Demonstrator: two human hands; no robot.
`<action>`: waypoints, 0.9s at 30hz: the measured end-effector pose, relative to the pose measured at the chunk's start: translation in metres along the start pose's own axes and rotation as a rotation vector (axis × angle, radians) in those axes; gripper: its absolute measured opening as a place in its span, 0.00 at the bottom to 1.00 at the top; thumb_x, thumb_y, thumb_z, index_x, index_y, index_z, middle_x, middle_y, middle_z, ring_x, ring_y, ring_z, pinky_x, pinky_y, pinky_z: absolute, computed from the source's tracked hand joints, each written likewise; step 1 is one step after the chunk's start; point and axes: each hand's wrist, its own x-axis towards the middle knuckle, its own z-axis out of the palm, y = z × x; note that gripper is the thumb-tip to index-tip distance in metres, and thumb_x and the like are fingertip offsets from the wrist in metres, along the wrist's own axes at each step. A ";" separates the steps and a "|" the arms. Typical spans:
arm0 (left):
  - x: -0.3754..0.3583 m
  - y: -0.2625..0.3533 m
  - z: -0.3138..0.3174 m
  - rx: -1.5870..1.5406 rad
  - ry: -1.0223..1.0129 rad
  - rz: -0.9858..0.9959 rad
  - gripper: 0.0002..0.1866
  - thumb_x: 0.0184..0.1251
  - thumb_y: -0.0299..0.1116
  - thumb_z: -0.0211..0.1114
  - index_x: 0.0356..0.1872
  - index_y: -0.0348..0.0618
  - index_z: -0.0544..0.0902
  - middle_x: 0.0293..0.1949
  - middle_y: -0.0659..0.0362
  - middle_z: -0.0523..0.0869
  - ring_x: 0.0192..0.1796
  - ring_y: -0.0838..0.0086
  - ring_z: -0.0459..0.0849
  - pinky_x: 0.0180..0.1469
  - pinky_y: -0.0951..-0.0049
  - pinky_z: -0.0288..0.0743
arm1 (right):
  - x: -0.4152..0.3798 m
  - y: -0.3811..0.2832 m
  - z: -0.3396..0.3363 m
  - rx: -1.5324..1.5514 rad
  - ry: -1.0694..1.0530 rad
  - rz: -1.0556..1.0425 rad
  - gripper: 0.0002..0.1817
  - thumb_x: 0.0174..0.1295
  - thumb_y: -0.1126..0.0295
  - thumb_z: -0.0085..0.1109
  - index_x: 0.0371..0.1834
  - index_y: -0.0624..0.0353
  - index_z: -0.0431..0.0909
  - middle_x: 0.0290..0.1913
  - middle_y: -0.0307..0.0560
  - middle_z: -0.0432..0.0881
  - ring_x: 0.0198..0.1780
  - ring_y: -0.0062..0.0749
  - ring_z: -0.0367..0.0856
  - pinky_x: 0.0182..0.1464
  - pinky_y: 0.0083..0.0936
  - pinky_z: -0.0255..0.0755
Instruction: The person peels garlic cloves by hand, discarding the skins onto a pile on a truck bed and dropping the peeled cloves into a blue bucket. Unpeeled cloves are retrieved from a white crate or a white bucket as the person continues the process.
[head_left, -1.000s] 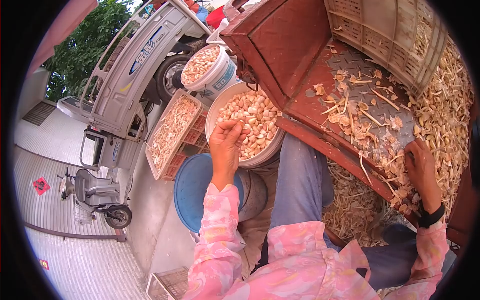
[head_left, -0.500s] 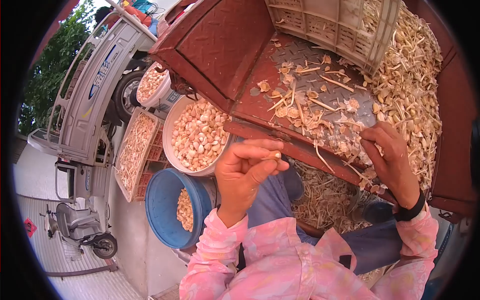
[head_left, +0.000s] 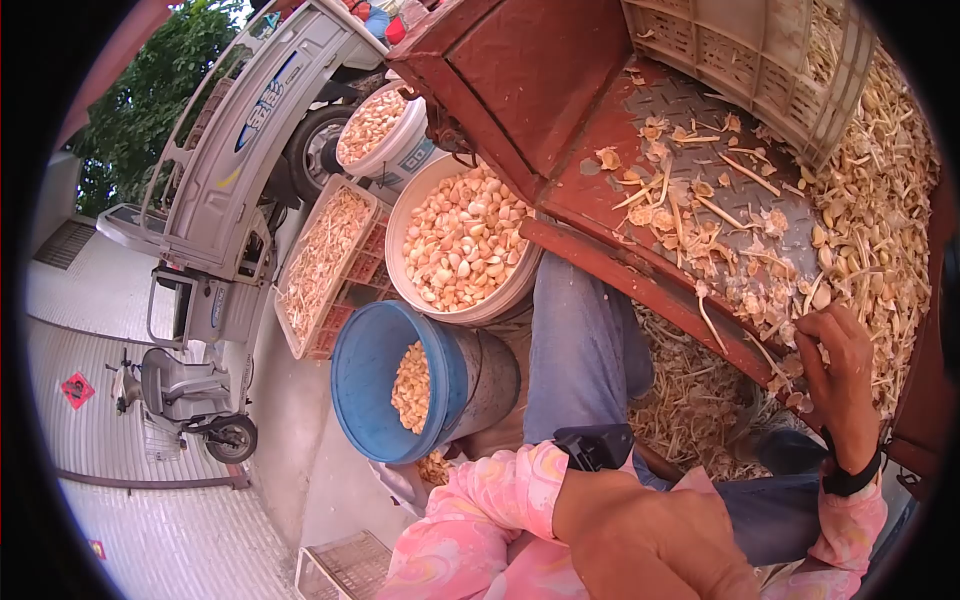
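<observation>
My left hand (head_left: 665, 540) is raised close to the camera at the bottom, its back toward me and its fingers out of sight. Whether it holds anything is hidden. A black object (head_left: 595, 447) shows beside that forearm. At the edge of the red metal cart bed (head_left: 580, 200), my right hand (head_left: 840, 365) has its fingers curled in among garlic scraps. What lies between those fingertips is too small to make out. Around it are papery skins and stalks (head_left: 700, 200), with a heap of garlic (head_left: 875, 240) beyond.
To the left stand a white bucket of garlic cloves (head_left: 395, 235), a blue bucket (head_left: 345, 385) partly filled with cloves, another white bucket (head_left: 405, 150) and a crate of peelings (head_left: 300, 345). A plastic crate (head_left: 740, 50) tilts against the heap. Behind are a three-wheeled truck (head_left: 225, 160) and a scooter (head_left: 190, 395).
My left hand, which held a garlic clove over the lap, has come down the picture and nearer the camera. The view has shifted, while my right hand stays at the scraps, fingers curled.
</observation>
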 end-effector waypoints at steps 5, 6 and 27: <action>0.005 0.007 -0.001 -0.046 -0.069 -0.098 0.07 0.62 0.20 0.60 0.38 0.24 0.80 0.45 0.34 0.80 0.41 0.50 0.84 0.40 0.65 0.80 | -0.003 -0.002 0.006 -0.034 -0.007 -0.026 0.05 0.49 0.81 0.57 0.30 0.63 0.74 0.27 0.51 0.73 0.31 0.47 0.73 0.33 0.36 0.65; 0.003 0.009 -0.001 -0.061 -0.082 -0.108 0.07 0.63 0.21 0.60 0.38 0.25 0.80 0.45 0.35 0.80 0.40 0.51 0.85 0.39 0.65 0.80 | -0.003 0.000 0.008 -0.034 0.000 -0.038 0.05 0.49 0.81 0.57 0.30 0.63 0.74 0.27 0.51 0.72 0.31 0.47 0.72 0.33 0.36 0.65; 0.004 0.007 -0.003 -0.008 -0.096 0.016 0.08 0.65 0.22 0.58 0.40 0.26 0.80 0.45 0.35 0.80 0.42 0.49 0.84 0.40 0.62 0.80 | -0.011 0.002 0.011 -0.042 -0.075 -0.031 0.04 0.51 0.82 0.55 0.29 0.64 0.72 0.28 0.53 0.71 0.32 0.50 0.72 0.35 0.37 0.64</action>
